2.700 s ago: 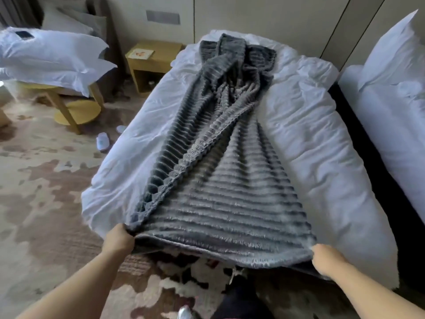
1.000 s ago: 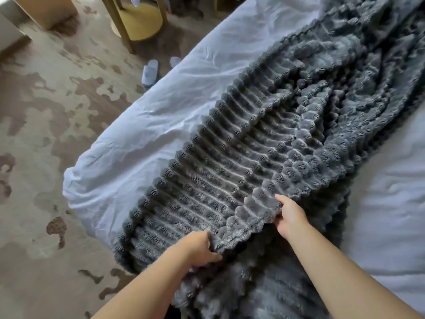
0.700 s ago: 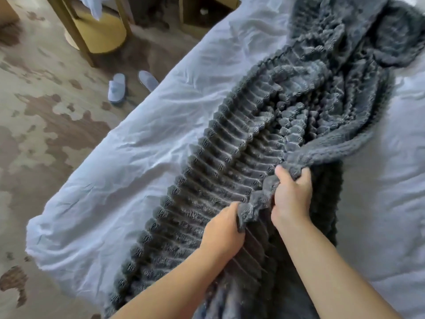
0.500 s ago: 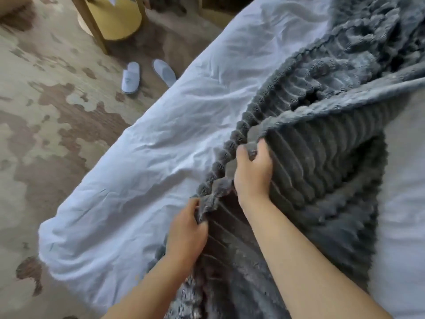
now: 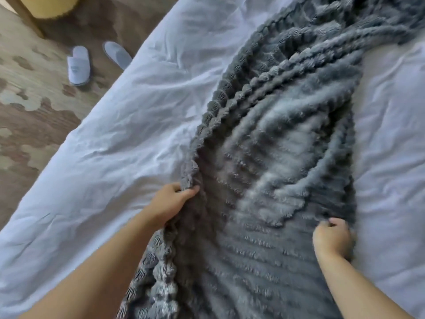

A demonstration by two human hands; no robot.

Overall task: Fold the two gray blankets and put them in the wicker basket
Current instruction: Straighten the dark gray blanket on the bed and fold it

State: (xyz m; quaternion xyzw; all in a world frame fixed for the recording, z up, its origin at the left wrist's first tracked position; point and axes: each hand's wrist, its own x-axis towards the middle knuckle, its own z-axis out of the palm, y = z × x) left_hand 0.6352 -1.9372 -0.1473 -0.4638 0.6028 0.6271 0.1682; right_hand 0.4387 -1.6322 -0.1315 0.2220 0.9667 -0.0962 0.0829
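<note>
Here, a gray blanket (image 5: 276, 171) lies lengthwise down the bed (image 5: 115, 139), bunched toward the far end. The left hand (image 5: 170, 203) grips its left edge, the right hand (image 5: 331, 240) its right. Drawing both edges apart evenly should flatten it for a square fold.

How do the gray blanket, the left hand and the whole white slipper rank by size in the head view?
1. gray blanket, by far largest.
2. left hand.
3. white slipper.
The hand is nearer the camera, so this order is apparent only.
</note>
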